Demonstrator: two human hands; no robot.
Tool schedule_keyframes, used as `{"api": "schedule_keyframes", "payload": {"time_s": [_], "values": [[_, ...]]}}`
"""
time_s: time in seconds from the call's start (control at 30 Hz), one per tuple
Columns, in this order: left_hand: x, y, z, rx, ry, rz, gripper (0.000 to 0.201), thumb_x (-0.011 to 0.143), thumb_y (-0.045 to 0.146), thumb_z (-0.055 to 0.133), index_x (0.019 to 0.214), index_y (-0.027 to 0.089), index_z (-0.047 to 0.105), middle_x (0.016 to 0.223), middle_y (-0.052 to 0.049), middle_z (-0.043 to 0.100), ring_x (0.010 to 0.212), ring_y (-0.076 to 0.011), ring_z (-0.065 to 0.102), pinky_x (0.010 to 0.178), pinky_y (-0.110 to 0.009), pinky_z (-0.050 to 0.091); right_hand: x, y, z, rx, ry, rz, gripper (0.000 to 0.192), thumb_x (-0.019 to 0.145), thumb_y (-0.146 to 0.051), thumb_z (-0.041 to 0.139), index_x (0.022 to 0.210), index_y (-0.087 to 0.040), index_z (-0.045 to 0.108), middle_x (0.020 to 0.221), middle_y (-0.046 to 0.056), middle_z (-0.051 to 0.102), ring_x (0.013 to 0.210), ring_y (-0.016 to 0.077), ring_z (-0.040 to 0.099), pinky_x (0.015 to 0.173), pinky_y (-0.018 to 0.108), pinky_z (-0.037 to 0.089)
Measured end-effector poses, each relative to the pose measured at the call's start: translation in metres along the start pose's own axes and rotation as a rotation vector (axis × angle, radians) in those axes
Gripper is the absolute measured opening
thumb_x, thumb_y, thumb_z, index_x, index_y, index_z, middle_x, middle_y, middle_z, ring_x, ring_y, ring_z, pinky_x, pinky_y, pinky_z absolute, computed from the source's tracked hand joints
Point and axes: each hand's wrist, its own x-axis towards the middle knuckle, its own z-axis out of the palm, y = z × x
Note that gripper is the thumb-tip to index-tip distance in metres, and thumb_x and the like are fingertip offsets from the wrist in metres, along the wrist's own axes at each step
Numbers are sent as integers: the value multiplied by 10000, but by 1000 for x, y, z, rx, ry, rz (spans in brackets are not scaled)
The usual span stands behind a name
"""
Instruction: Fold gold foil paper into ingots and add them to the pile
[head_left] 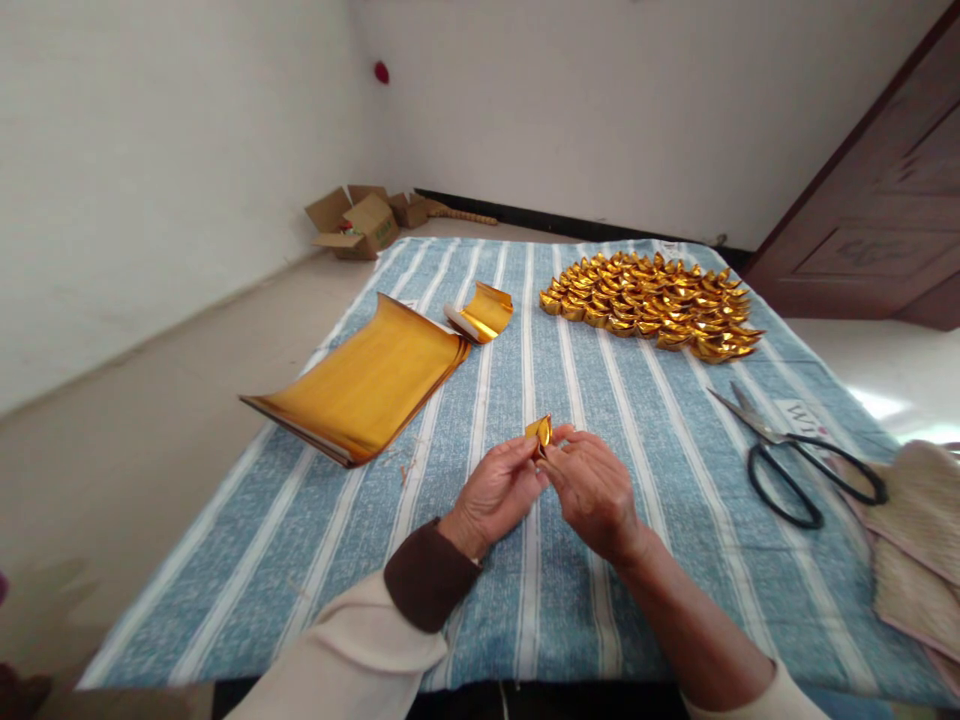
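A small folded piece of gold foil paper [539,430] is pinched between both my hands above the middle of the table. My left hand [499,495] grips it from the left with thumb and fingers closed. From the other side, my right hand [594,487] holds its near right edge, the fingertips pressed together. Part of the folded piece is hidden behind the fingers. To the left lies a stack of large gold foil sheets [367,375] with curling edges. Just beyond it rests a smaller curled stack of gold paper [487,312].
Rows of folded gold paper ingots [649,300] cover the table's far right. Open scissors with black handles [780,440] lie at right, near a beige cloth [919,540]. A blue striped tablecloth [330,560] covers the table. Cardboard boxes [367,225] stand on the floor behind.
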Motion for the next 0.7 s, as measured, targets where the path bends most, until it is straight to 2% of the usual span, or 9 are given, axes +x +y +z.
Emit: {"api": "schedule_keyframes", "payload": {"time_s": [0.2,0.4,0.57,0.7], "values": [[0,1,-2,5,23,-13,132,794,124,686,901,65,736,863,-109,724,949,-218,677,961,-329,481,0,1,0,13,-5,3,144,901,-52,547,913,-168,632,718,29,694,737,173,694,853,371,573],[2,1,-4,6,5,-18,135,805,129,679,905,62,738,947,-136,729,1074,-251,645,1008,-343,454,-3,2,4,13,-2,35,205,898,-33,526,958,-174,662,765,35,717,808,186,706,854,368,572],[1,2,-4,34,2,-21,186,822,165,679,965,64,739,1019,-147,728,1118,-259,628,1018,-359,445,-7,5,7,-2,-7,86,178,931,-118,526,1019,-171,671,807,55,720,760,186,688,768,362,574],[0,3,-3,60,21,32,161,825,196,696,928,85,750,1030,-129,734,1050,-227,653,985,-323,457,-10,6,7,19,-23,149,161,927,-163,562,1040,-155,676,790,63,717,752,188,680,696,333,563]]}}
